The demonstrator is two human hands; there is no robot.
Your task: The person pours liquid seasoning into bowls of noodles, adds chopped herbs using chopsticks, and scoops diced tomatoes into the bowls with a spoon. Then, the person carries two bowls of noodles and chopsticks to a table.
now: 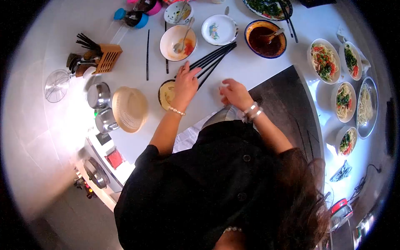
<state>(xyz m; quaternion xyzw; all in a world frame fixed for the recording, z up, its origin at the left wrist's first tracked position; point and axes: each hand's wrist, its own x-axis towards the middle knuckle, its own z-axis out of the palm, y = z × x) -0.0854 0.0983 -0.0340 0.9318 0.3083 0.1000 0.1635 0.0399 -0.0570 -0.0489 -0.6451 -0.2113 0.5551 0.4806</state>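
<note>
My left hand (186, 83) reaches over the white table with its fingers stretched out and apart. Its fingertips are at the near ends of several black chopsticks (214, 58), which lie in a loose bundle; whether they touch is hard to make out. Partly under that hand is a small round dish (166, 94) with a dark rim and pale inside. To the right, my right hand (235, 92) hovers near the table edge, fingers loosely bent and apart, with nothing visible in it. A cream bowl (166, 41) with a spoon and red remains stands beyond my left hand.
A bowl of dark sauce (255, 40), a white plate (212, 28) and a greens dish (266, 8) stand farther back. At left are a cream basket (121, 109), steel pots (98, 95) and a wooden utensil holder (109, 59). Noodle bowls (324, 61) line the right counter.
</note>
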